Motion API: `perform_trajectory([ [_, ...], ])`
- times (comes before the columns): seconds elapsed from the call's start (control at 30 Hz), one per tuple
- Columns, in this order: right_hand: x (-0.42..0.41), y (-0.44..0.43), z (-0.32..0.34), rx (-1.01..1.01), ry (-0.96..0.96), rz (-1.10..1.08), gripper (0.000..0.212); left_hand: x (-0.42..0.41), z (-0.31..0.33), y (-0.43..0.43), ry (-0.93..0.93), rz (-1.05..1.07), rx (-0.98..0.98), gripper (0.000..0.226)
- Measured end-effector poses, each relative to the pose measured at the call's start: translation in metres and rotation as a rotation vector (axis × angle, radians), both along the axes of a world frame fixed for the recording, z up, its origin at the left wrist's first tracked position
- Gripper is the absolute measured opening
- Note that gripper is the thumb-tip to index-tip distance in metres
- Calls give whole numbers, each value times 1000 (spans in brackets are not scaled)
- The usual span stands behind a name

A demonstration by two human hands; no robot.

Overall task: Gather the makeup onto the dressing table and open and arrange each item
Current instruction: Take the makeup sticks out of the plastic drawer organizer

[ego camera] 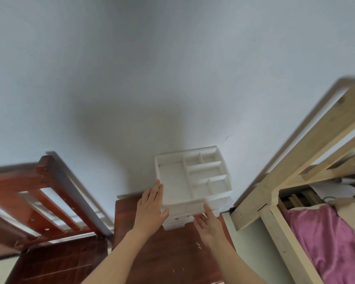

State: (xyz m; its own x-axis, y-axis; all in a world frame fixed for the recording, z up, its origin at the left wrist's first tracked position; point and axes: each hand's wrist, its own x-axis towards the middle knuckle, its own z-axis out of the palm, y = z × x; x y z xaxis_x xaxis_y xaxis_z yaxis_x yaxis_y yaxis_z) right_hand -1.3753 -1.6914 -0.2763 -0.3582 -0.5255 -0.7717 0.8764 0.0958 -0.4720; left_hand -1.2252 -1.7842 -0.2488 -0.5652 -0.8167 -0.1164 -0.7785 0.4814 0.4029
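Observation:
A white plastic makeup organiser point(195, 177) with an open compartmented top tray and small drawers below stands at the back of a dark red wooden table point(172, 249), against the wall. Its compartments look empty. My left hand point(152, 208) lies flat with straight fingers against the organiser's left side. My right hand point(210, 224) reaches toward the drawer front at its lower right, fingers extended and touching or nearly touching it. No makeup items are visible.
A red-brown wooden bed frame point(55, 193) stands to the left of the table. A pale wooden bed frame point(295, 175) with pink bedding point(332, 240) fills the right side. The white wall point(152, 68) rises behind the table.

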Motion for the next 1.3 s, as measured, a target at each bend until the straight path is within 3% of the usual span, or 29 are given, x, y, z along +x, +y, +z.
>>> perform_trajectory([
  [0.4, 17, 47, -1, 28, -2, -50, 4, -2, 3, 11, 72, 53, 81, 69],
  [0.7, 31, 72, -9, 21, 18, -94, 6, 14, -13, 42, 269, 96, 105, 56],
  [0.83, 34, 74, -11, 17, 26, -101, 9, 24, -25, 57, 254, 58, 143, 50],
  [1.13, 36, 76, -15, -13, -1, -141, 8, 34, -38, 68, 180, -56, 207, 74],
  [1.23, 31, 78, -17, 4, 13, -83, 11, 33, -41, 73, 223, -37, 207, 66],
  [1.3, 28, 80, -18, 7, 10, -51, 18, 32, -45, 78, 257, -24, 211, 45],
])
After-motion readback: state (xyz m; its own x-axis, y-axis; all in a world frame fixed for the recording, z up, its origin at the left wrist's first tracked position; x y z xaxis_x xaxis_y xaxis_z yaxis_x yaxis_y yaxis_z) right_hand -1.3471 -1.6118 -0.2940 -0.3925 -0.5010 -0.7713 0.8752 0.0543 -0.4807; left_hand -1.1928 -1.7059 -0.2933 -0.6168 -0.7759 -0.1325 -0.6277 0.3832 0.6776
